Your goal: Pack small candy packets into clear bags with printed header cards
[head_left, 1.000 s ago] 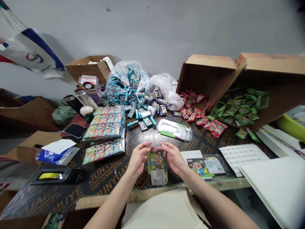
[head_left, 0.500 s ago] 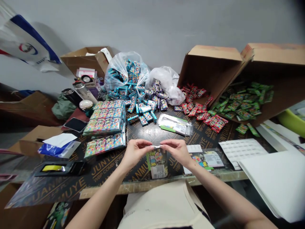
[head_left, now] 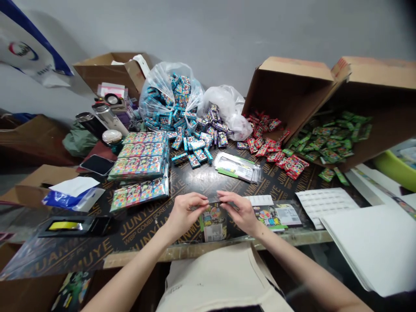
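Reaching in from both sides, the left hand and the right hand come close at the top of a flat, clear plastic packet printed in black and green, which lies near the front edge of the black, gold-lettered desk. The hands stand just apart, thumbs and forefingers curled inward; I cannot tell whether either is clamped on the film. Such thin film could crease or tear, I judge, if the fingertips pulled unevenly. A second black-and-green printed packet sits beside the right hand, so a careless sweep of that wrist might drag it. Left of the hands, the tall stack of glossy, multicoloured packs looks liable to slide if bumped by the left forearm.
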`<state>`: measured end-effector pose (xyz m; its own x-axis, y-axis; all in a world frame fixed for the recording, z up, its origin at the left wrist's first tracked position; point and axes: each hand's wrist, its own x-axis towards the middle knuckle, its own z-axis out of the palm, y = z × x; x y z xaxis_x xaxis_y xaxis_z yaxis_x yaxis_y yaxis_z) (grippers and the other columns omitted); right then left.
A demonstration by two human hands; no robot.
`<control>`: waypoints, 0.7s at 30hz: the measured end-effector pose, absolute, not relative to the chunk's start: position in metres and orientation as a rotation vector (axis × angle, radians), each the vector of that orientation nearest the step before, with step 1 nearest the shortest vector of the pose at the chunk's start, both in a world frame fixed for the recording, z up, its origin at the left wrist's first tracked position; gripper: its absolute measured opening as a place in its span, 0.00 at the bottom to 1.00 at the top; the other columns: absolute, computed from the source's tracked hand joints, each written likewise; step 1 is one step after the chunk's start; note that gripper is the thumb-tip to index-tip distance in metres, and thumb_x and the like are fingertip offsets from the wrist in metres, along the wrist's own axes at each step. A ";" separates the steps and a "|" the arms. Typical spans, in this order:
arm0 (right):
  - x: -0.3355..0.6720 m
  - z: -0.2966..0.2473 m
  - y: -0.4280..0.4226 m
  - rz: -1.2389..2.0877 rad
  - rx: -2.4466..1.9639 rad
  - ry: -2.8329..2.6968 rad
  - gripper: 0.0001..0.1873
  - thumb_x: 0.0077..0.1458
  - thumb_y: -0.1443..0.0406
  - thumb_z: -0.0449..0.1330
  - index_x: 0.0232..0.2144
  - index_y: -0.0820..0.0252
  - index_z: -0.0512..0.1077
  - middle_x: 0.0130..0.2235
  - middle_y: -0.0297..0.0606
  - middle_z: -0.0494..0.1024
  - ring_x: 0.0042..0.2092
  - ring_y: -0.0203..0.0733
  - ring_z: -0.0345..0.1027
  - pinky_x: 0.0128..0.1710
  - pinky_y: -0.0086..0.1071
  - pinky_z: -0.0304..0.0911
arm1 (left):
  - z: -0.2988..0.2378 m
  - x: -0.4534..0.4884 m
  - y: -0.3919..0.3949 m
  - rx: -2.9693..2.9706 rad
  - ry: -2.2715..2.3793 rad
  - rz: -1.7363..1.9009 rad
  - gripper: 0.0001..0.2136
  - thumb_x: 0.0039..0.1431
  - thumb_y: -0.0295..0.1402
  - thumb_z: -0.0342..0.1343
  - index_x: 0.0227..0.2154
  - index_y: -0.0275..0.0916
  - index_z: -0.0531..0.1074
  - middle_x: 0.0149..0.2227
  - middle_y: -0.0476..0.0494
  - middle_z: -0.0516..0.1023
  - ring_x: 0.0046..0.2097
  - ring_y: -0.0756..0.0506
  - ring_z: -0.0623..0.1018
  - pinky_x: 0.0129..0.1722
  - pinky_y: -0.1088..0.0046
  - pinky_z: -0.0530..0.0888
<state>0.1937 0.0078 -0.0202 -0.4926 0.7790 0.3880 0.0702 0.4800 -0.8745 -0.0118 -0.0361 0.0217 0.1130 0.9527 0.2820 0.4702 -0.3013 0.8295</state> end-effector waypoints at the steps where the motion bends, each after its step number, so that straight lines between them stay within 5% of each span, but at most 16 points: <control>1: 0.194 -0.025 0.006 1.137 -0.761 -1.852 0.18 0.51 0.64 0.59 0.47 0.53 0.66 0.53 0.42 0.67 0.51 0.43 0.64 0.50 0.38 0.60 | 0.020 -0.014 -0.036 1.787 1.397 1.168 0.04 0.49 0.30 0.58 0.24 0.37 0.76 0.30 0.41 0.79 0.32 0.47 0.77 0.34 0.73 0.73; 4: 0.194 -0.045 0.000 1.475 -0.889 -1.745 0.39 0.43 0.61 0.65 0.56 0.52 0.54 0.54 0.45 0.64 0.47 0.43 0.67 0.45 0.37 0.65 | 0.017 -0.026 -0.037 1.524 1.520 1.316 0.03 0.46 0.30 0.60 0.23 0.37 0.76 0.29 0.43 0.79 0.32 0.46 0.78 0.33 0.72 0.74; 8: 0.185 -0.063 0.013 1.809 -0.860 -1.753 0.19 0.48 0.57 0.60 0.41 0.61 0.70 0.29 0.36 0.75 0.29 0.37 0.70 0.31 0.32 0.66 | 0.006 -0.051 -0.048 1.170 1.766 1.508 0.05 0.43 0.32 0.62 0.25 0.37 0.76 0.29 0.45 0.79 0.33 0.46 0.77 0.38 0.70 0.74; 12: 0.157 -0.058 0.071 1.320 -0.860 -1.968 0.18 0.50 0.57 0.58 0.41 0.61 0.69 0.34 0.38 0.75 0.35 0.39 0.69 0.38 0.35 0.64 | -0.023 -0.065 -0.062 0.869 1.908 1.749 0.12 0.43 0.35 0.62 0.32 0.35 0.75 0.31 0.46 0.79 0.33 0.47 0.77 0.40 0.69 0.73; 16: 0.120 -0.059 0.147 0.613 -1.152 -2.109 0.33 0.46 0.56 0.61 0.53 0.60 0.60 0.50 0.48 0.68 0.51 0.51 0.60 0.47 0.43 0.56 | -0.058 -0.067 -0.083 0.820 2.065 1.549 0.15 0.44 0.39 0.60 0.34 0.34 0.74 0.33 0.41 0.78 0.34 0.43 0.77 0.37 0.65 0.74; 21: 0.096 -0.065 0.189 0.400 -1.382 -2.175 0.25 0.52 0.65 0.55 0.53 0.62 0.61 0.40 0.46 0.75 0.41 0.48 0.68 0.41 0.38 0.57 | -0.067 -0.060 -0.091 1.161 2.225 1.318 0.15 0.46 0.40 0.59 0.37 0.40 0.73 0.44 0.39 0.74 0.47 0.38 0.72 0.51 0.57 0.66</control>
<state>0.0959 0.1888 -0.0651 -0.3381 0.9005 0.2733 0.7445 0.4336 -0.5076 -0.0597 -0.0914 -0.0673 -0.6255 0.7685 0.1349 0.4873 0.2498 0.8368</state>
